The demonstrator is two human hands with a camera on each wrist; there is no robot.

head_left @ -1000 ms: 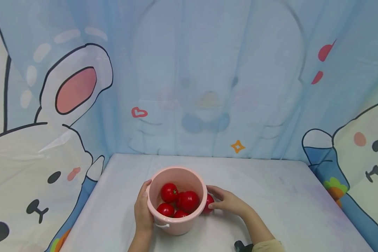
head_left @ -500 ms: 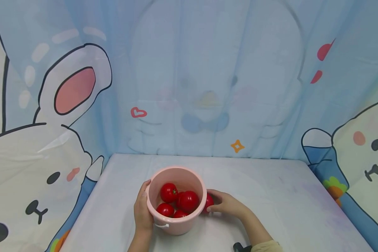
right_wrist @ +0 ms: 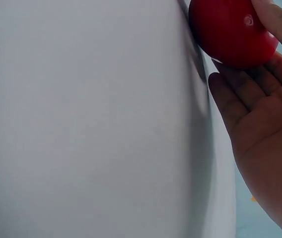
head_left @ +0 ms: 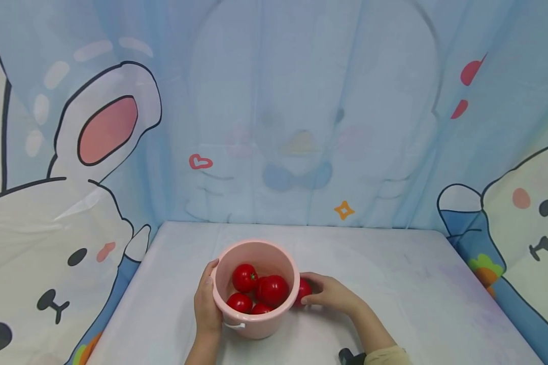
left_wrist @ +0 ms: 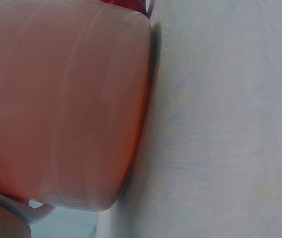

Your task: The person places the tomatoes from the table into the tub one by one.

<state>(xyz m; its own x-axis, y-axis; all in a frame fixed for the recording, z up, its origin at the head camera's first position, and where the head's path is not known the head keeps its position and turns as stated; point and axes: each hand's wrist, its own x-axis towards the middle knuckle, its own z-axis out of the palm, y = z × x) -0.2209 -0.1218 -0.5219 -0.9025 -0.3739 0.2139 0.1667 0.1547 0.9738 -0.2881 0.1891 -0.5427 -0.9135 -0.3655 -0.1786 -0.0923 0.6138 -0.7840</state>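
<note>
A pink bucket (head_left: pixel 255 327) stands upright on the white table, with several red tomatoes (head_left: pixel 274 291) inside. Against its left side my left hand (head_left: pixel 207 309) holds it, the fingers reaching along the wall below the rim. In the left wrist view the bucket's wall (left_wrist: pixel 66 99) fills the left half. Just right of the bucket, my right hand (head_left: pixel 333 296) grips another tomato (head_left: pixel 303 292) between thumb and fingers. Seen from the right wrist, this tomato (right_wrist: pixel 233 32) sits against the fingers, thumb on its other side. In the head view the bucket partly hides it.
The white table (head_left: pixel 392 289) ends at a blue curtain (head_left: pixel 301 101) printed with cartoon animals. On the bucket's front is a white handle fitting (head_left: pixel 235 326). A black device (head_left: pixel 350 357) is by the right wrist, next to a beige sleeve (head_left: pixel 387 356).
My right hand has shifted slightly toward me, and its fingers have settled around the tomato beside the bucket. The left hand and the bucket stay in place.
</note>
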